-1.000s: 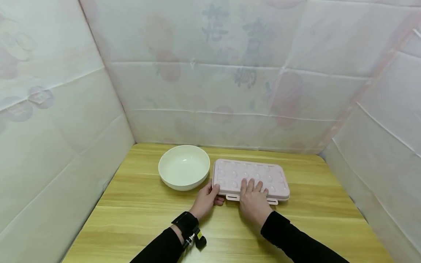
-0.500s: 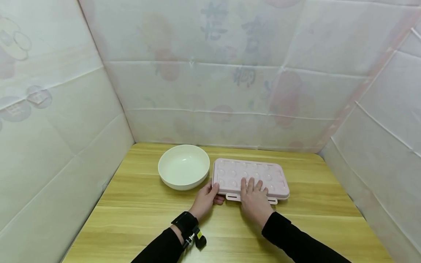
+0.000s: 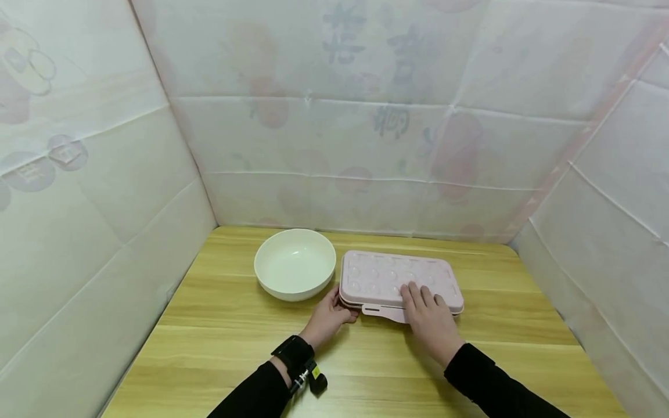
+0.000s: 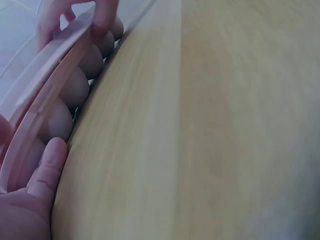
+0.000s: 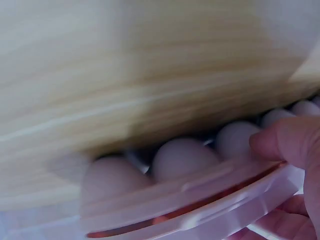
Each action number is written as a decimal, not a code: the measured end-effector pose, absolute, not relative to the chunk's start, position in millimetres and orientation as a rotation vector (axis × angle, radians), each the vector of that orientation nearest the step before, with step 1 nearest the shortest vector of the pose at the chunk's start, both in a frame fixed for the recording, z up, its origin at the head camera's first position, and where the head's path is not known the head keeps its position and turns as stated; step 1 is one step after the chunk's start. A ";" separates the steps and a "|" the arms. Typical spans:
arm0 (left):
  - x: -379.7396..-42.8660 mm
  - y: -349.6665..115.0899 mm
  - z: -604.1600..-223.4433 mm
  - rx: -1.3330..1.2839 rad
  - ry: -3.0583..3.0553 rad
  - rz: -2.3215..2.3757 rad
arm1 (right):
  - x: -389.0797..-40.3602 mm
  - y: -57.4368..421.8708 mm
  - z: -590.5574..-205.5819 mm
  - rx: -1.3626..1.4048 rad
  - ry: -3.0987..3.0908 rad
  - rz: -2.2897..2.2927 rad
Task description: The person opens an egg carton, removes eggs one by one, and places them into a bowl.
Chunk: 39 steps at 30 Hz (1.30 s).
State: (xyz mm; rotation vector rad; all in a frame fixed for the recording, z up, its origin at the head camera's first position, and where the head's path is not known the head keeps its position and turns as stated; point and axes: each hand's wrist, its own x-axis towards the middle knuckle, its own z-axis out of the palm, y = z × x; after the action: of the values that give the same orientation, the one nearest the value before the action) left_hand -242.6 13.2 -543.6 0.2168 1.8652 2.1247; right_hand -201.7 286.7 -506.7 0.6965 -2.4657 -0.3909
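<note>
A pink egg box [image 3: 384, 278] with rows of round bumps on its lid lies on the table. Rounded cups [image 4: 74, 87] bulge from its underside in the left wrist view. My left hand [image 3: 326, 319] grips the box's front left corner, one finger along the cups. At the front edge, right of the middle, my right hand [image 3: 431, 319] lays its fingers over the lid, with the thumb [image 5: 280, 142] against the lower tray. Between lid and tray a narrow reddish gap shows in the right wrist view. A latch strip [image 3: 384, 312] sticks out at the front.
A cream bowl [image 3: 295, 264] stands just left of the egg box, close to my left hand. Pale printed sheets [image 3: 334, 139] wall in the wooden table [image 3: 209, 348] at the back and sides.
My right hand has slid to the right along the front of the egg box. The latch strip now tilts outward, and my left thumb has moved down off the lid's corner.
</note>
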 end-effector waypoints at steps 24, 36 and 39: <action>-247.8 13.0 -547.4 0.300 1.901 2.141 | -221.2 375.4 -436.9 0.588 -2.365 -0.105; -248.5 12.5 -547.8 0.271 1.947 2.120 | -236.1 390.4 -416.3 0.178 -2.748 0.246; -249.8 13.2 -549.1 0.282 1.937 2.124 | -244.2 392.6 -411.0 0.098 -2.837 0.415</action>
State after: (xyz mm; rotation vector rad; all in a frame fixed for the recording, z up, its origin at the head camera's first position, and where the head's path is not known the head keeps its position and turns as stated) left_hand -249.8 13.2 -549.1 0.2821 1.9368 2.1241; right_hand -244.2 392.6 -411.0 0.0978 -2.8368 0.4147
